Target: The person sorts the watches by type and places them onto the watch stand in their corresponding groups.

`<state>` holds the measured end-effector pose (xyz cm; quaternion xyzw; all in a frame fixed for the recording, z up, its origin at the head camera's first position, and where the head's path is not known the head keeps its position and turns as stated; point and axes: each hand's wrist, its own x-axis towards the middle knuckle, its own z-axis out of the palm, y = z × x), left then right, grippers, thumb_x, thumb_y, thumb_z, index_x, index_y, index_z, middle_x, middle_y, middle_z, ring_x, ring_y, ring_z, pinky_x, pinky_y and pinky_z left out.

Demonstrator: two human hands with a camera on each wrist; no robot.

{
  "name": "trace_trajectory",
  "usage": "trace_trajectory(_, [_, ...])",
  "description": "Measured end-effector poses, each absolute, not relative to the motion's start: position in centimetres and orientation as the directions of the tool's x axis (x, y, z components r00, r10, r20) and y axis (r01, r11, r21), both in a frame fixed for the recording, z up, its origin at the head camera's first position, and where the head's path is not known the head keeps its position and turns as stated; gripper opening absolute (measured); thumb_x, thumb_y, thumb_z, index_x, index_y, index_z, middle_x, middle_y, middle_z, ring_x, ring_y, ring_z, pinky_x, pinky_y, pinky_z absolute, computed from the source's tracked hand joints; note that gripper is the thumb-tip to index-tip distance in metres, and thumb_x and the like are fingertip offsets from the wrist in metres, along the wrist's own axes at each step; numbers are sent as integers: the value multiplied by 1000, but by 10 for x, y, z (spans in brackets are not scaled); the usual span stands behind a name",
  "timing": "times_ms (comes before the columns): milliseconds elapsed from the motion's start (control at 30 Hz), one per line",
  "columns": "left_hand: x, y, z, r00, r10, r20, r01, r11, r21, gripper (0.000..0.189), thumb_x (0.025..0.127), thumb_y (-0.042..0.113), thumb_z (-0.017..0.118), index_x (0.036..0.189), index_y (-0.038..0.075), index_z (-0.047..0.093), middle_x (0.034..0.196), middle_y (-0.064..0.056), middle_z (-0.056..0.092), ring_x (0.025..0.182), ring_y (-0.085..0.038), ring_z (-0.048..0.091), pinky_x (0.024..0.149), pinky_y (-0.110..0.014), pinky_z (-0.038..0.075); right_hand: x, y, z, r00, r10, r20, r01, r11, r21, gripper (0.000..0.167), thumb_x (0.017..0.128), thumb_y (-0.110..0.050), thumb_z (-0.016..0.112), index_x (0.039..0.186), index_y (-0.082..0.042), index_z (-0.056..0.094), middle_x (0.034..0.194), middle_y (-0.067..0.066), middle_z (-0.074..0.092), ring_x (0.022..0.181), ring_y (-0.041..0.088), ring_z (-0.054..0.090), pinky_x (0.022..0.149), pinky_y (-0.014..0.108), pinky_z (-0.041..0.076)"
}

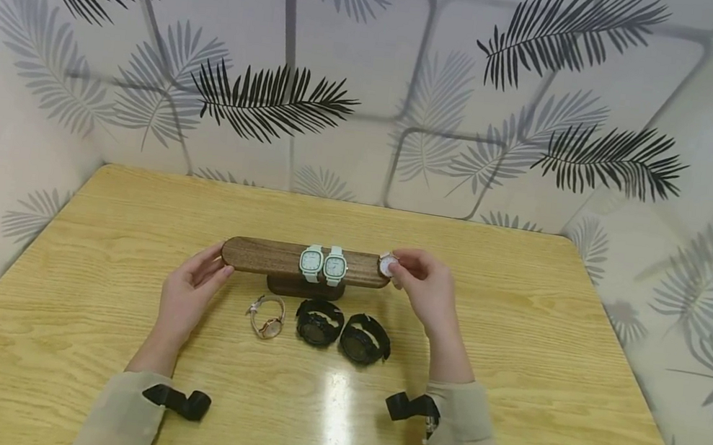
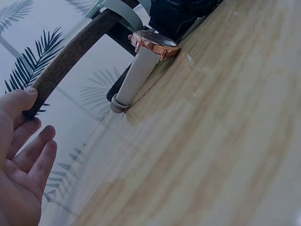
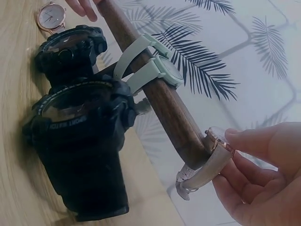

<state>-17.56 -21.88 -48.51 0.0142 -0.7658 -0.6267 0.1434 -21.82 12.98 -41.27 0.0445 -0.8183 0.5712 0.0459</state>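
Observation:
A dark wooden watch stand (image 1: 264,256) has a long rounded bar on a short base. My left hand (image 1: 187,295) pinches the bar's left end between thumb and fingers. At the opposite end, my right hand (image 1: 432,292) grips a rose-gold watch (image 3: 217,155) by its case. In the right wrist view, that watch's pale strap (image 3: 209,169) curves round the bar's tip, its buckle end hanging below. Two mint-green square watches, one left (image 1: 311,261) and one right (image 1: 335,267), sit side by side round the middle of the bar.
On the wooden table (image 1: 528,386), in front of the stand, lie a second rose-gold watch (image 1: 269,326) with a pale strap and two chunky black sport watches, one central (image 1: 318,329) and one further right (image 1: 362,345). A leaf-patterned wall (image 1: 350,156) rises behind the table's far edge.

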Motion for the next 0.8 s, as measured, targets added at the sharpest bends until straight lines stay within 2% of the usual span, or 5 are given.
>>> trace_trajectory(233, [-177,-219,-485,-959,-200,201,158,213,964,53,91,27,67,137,8,52,136,-12,53,115,-11,56,91,-16,47,-218,131,-411,-988,-71,137,-154,456,-876,28,86,-12,73,113,-5,70,101,11,70,92,23,66,77,35,57])
trace_trajectory(333, [-177,-219,-483,-960,-202,195,151,214,965,52,91,27,67,138,9,52,136,-12,53,115,-11,56,91,-16,47,-216,132,-408,-985,-106,139,-174,501,-848,33,83,-6,75,115,-3,68,100,13,69,96,26,65,79,34,57])
trace_trajectory(467, [-176,-218,-480,-960,-201,194,152,209,966,51,91,25,67,138,9,52,136,-12,53,117,-14,56,91,-15,47,-217,132,-405,-974,-165,158,-221,511,-831,38,79,2,75,116,1,66,100,16,68,95,27,64,81,30,57])
trace_trajectory(600, [-175,-219,-480,-959,-199,203,161,209,965,49,92,23,67,137,9,53,135,-12,53,117,-17,56,91,-14,46,-218,133,-405,-959,-222,174,-271,552,-789,40,79,4,75,117,3,64,101,16,66,93,27,64,80,29,57])
trace_trajectory(800, [-176,-220,-483,-960,-197,200,159,207,965,51,91,24,67,137,8,52,135,-13,53,115,-12,57,91,-15,47,-220,134,-403,-942,-295,158,-317,638,-702,40,79,1,76,115,-1,62,89,7,64,84,21,62,73,33,56])
